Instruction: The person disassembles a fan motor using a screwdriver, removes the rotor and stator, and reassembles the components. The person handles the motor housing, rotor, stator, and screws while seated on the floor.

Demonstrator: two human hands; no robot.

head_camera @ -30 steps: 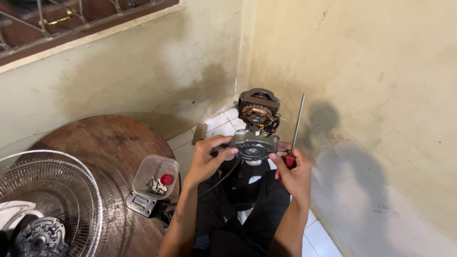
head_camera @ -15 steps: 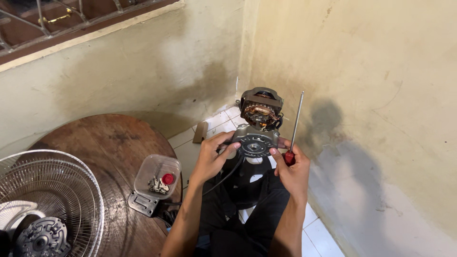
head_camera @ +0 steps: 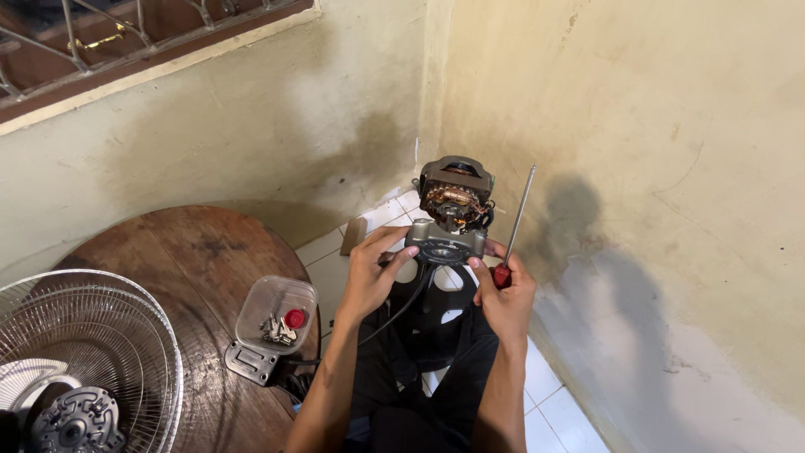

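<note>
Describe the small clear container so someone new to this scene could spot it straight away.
Start at the round wooden table on the left, which also carries a wire fan guard. At the table's right edge sits the clear plastic tub, beside a flat metal plate. Only it holds loose metal bits and a red cap.

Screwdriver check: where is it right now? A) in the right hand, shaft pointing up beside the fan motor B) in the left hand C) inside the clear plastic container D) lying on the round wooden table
A: the right hand grips the red-handled screwdriver, its shaft rising beside the fan motor.
</note>
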